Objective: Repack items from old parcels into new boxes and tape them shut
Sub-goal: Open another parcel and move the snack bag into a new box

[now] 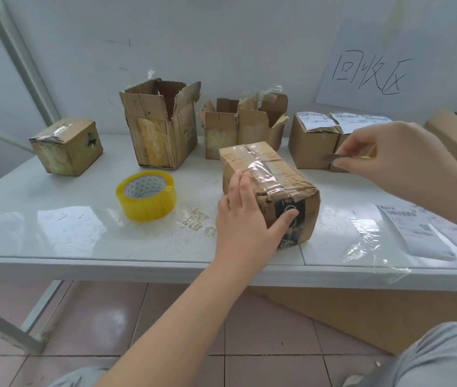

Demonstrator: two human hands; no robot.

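Note:
A worn, taped-up cardboard parcel [274, 180] lies on the white table [54, 236] in front of me. My left hand [245, 219] grips its near left corner, fingers on the side and thumb on the black-printed end. My right hand [394, 155] hovers to the right of the parcel, pinching a small thin blade [332, 157] whose tip points left. A roll of yellow packing tape [146, 195] lies flat left of the parcel.
Along the back stand a sealed small box [67, 146], a tall open box [161, 124], a torn open box [244, 121] and two labelled boxes [314, 141]. Shipping labels [422, 230] and clear film lie at the right. More cardboard sits under the table.

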